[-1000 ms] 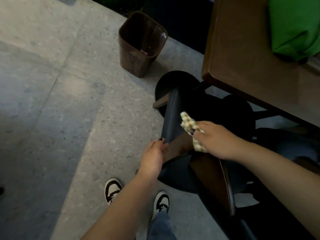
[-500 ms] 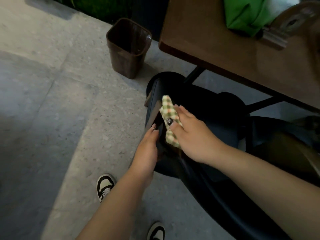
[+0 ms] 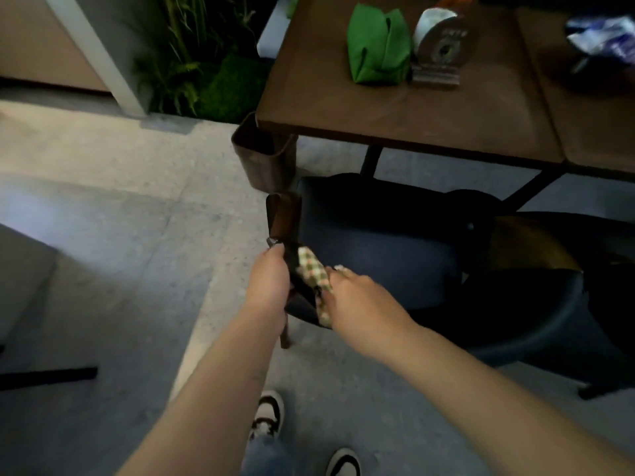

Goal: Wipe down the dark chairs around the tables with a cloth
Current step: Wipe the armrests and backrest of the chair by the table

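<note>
Cloth [image 3: 313, 273]: one, checked, pinched in the right hand [image 3: 357, 300] against a dark chair's [image 3: 378, 262] armrest; left hand [image 3: 269, 280] curls round that armrest. Two chairs tucked under one brown table [image 3: 395, 115]; one bin [image 3: 264, 159] beside

Open floor [image 3: 120, 235] lies left of the grip; waste bin [image 3: 264, 159] and tabletop [image 3: 395, 108] crowd ahead.

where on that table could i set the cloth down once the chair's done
Free: the near table strip between its front edge and the green pouch, plus the left corner. Crowded: the far side, where the pouch and a round stand sit close together, and the blue-white wrapper further right.
</note>
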A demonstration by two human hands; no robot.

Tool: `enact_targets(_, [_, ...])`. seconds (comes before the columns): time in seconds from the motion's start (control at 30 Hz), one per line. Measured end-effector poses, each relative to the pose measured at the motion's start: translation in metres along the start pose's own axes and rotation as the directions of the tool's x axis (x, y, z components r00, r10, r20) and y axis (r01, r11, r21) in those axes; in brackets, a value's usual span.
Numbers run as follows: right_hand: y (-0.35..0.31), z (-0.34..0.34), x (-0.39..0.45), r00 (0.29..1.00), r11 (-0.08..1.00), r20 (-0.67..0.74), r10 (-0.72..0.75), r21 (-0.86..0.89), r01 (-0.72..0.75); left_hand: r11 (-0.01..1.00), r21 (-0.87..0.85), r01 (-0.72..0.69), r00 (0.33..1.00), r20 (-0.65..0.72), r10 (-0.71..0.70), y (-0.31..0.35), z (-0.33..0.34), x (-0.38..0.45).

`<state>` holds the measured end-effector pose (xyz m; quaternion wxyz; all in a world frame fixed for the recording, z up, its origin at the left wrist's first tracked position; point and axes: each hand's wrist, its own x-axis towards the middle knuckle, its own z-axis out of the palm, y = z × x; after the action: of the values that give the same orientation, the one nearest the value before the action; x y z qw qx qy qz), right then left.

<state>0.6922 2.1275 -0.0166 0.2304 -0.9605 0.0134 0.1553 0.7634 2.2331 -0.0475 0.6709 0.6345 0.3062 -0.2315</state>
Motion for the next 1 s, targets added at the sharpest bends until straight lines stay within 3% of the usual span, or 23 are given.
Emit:
enact_targets(0.13, [0.029, -0.001, -0.034, 0.998, 0.989, -0.006, 0.066, 0.131, -0.065, 0.991, 0.125, 0.043, 0.987, -0.158, -0.023, 0.013, 0.024, 0.007])
enact_targets(0.33, [0.02, 0.002, -0.013, 0.992, 0.962, 0.022, 0.127, 0.239, -0.129, 0.976, 0.196, -0.091, 0.917, -0.367, 0.159, -0.002, 0.039, 0.024])
enact_targets(0.57, [0.012, 0.009, 0.074, 0.928, 0.791, 0.243, 0.282, 0.489, -0.368, 0.931, 0.352, -0.1, 0.895, -0.377, 0.239, 0.0, 0.039, 0.026])
enact_targets(0.83, [0.031, 0.044, 0.17, 0.873, 0.773, 0.371, 0.316, 0.434, -0.464, 0.907, 0.416, -0.071, 0.883, -0.397, 0.251, -0.001, 0.041, 0.028])
enact_targets(0.93, [0.047, 0.06, 0.188, 0.823, 0.719, 0.446, 0.353, 0.434, -0.543, 0.905, 0.419, -0.068, 0.883, -0.397, 0.25, -0.003, 0.041, 0.027])
enact_targets(1.0, [0.056, 0.069, 0.187, 0.797, 0.603, 0.498, 0.343, 0.534, -0.593, 0.904, 0.423, -0.061, 0.885, -0.395, 0.245, -0.006, 0.041, 0.027])
